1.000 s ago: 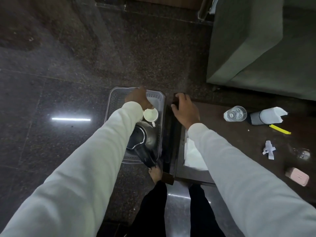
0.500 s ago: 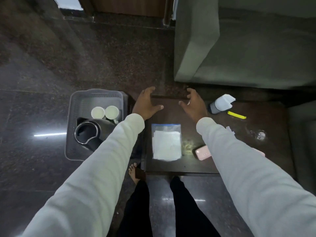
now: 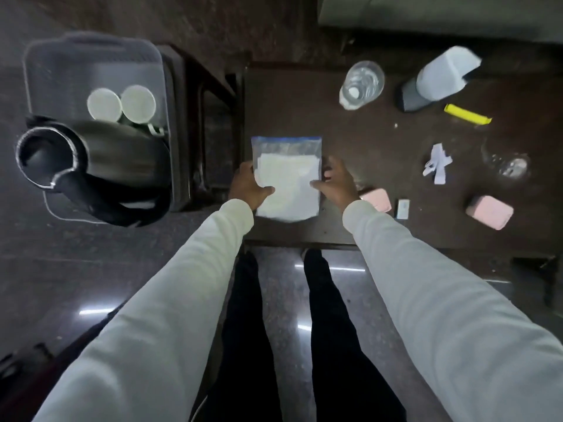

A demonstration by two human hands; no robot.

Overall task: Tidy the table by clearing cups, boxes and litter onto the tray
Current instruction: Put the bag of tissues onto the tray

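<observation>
A: How far along would you say the clearing is?

B: Early, I'd judge. The tray, well off to the left of the left hand, holds a dark kettle and two white cups side by side at the kettle's far side. That much looks done.

A: And the surface?

B: Most of the clutter is on it. Largest first: the zip bag with white sheets inside lies between the two hands. Both hands are pressed to its side edges, left hand on its left edge, right hand on its right, thumbs lying over the plastic. I'd call it a light two-sided hold, fingers partly curled; whether the bag is lifted yet I can't tell.

A: What's beyond the hands?

B: Far and to the right of the right hand, a white spray bottle lies on its side. Nearer in, beyond the right hand, a clear plastic bottle. Just right of the right hand's wrist sits a pink box, and a second pink box is well out to the right.

A: Smaller litter?

B: A yellow strip near the spray bottle, a crumpled paper scrap to the right of the right hand, and a small white card between the two pink boxes. There's also a glassy glint farther right, too blurred to name.

A: So what remains?

B: By my reckoning the bag, both bottles, both boxes and the scraps.
</observation>
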